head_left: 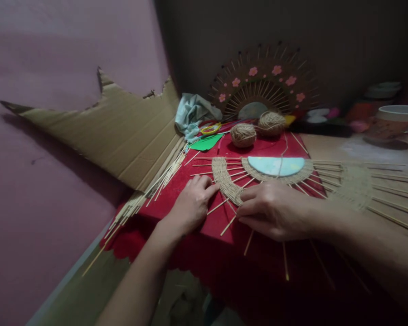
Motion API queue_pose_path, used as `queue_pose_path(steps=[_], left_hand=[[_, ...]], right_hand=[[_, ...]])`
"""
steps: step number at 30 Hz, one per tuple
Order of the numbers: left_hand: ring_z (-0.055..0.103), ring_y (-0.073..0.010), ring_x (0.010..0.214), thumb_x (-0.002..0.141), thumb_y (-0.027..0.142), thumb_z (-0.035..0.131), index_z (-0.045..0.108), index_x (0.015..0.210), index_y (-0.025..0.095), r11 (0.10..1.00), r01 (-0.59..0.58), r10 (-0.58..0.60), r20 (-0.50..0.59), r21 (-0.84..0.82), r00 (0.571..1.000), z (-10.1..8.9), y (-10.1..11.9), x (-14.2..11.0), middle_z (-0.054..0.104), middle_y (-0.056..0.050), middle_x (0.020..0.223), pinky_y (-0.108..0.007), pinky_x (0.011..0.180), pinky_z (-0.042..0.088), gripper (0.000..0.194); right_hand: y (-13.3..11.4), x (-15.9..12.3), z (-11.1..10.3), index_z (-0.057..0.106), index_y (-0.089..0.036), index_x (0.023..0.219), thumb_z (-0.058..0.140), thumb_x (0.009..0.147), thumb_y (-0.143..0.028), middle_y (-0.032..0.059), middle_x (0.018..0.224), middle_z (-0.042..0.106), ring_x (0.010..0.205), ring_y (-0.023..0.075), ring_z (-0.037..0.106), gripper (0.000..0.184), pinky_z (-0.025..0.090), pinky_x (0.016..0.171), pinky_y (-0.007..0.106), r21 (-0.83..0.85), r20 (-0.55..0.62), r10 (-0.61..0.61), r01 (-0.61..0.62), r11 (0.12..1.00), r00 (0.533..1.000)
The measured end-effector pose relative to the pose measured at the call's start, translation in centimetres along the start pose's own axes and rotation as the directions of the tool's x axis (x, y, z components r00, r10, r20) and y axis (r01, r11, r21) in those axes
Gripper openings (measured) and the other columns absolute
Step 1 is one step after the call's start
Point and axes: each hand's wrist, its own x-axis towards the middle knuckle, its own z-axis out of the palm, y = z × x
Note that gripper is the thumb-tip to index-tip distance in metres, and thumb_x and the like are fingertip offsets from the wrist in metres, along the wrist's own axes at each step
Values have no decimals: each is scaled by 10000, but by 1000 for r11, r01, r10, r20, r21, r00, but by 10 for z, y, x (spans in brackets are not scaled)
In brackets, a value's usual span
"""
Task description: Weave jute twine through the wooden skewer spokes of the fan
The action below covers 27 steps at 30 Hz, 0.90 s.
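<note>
A half-round woven fan point(225, 180) of thin sticks and twine lies on the red cloth, with a light-blue half-disc point(275, 166) at its centre. My left hand point(195, 199) grips the fan's left side, fingers curled over the sticks and thumb against the woven band. At the lower end of this band, my right hand point(275, 210) pinches the twine point(230, 206) with its fingertips close to a stick. The right hand and forearm hide part of the weave. From a twine ball point(272, 123) behind, a strand runs down across the half-disc.
Loose sticks point(163, 179) lie along the left edge beside a leaning cardboard piece point(139, 136). Behind are another twine ball point(243, 135), green paper point(206, 142), yellow-handled scissors point(211, 129), a crumpled cloth point(193, 113) and a flowered fan point(263, 83). A cup point(394, 124) stands right.
</note>
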Motion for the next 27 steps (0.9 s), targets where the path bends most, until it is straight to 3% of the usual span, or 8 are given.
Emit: queue_pose_path(steps=[7, 10, 12, 15, 19, 27], left_hand=[[496, -206, 925, 904, 119, 423, 591, 1166, 179, 1000, 17, -17, -19, -24, 1000, -4, 2, -2, 558, -98, 994, -376, 812, 461, 317], [506, -198, 944, 893, 128, 460, 604, 1112, 165, 990, 18, -36, -124, -139, 992, -12, 10, -5, 556, -98, 1017, -368, 829, 472, 265], [508, -186, 972, 884, 133, 495, 593, 1113, 180, 965, -46, 5, -154, -260, 988, -19, 20, -8, 552, -90, 1051, -341, 826, 482, 254], [502, -184, 963, 893, 139, 485, 601, 1050, 188, 935, -132, 105, -97, -330, 990, -25, 33, -10, 557, -82, 1055, -339, 808, 483, 201], [497, -178, 924, 911, 133, 440, 600, 864, 151, 928, -130, 133, -16, -349, 991, -22, 32, -13, 568, -79, 996, -336, 798, 471, 168], [518, -174, 1008, 898, 86, 442, 602, 979, 168, 925, -108, 123, 18, -364, 992, -21, 24, -25, 592, -68, 1099, -350, 876, 462, 198]], right_hand=[[-7, -11, -13, 626, -189, 683, 507, 798, -163, 4, 598, 578, 552, 102, 464, 167, 249, 530, 265, 37, 53, 47, -49, 998, 998], [-8, -16, -8, 610, -184, 679, 502, 801, -146, 6, 604, 592, 551, 101, 475, 167, 255, 534, 268, 33, 78, 58, -61, 998, 995], [-8, -18, -2, 626, -187, 721, 499, 807, -142, 7, 627, 604, 562, 102, 484, 160, 260, 538, 269, 45, 74, 50, -53, 998, 996], [-6, -19, 5, 650, -191, 792, 499, 812, -133, 7, 655, 610, 586, 106, 482, 164, 268, 550, 268, 80, 52, 6, -10, 997, 999], [-7, -16, 5, 656, -176, 774, 509, 802, -93, 23, 677, 605, 691, 136, 457, 172, 302, 651, 284, 91, -53, -72, 77, 993, 996], [-10, -14, 7, 677, -186, 846, 519, 864, -146, 32, 678, 614, 761, 164, 420, 164, 295, 740, 325, 57, -154, -116, 126, 990, 981]])
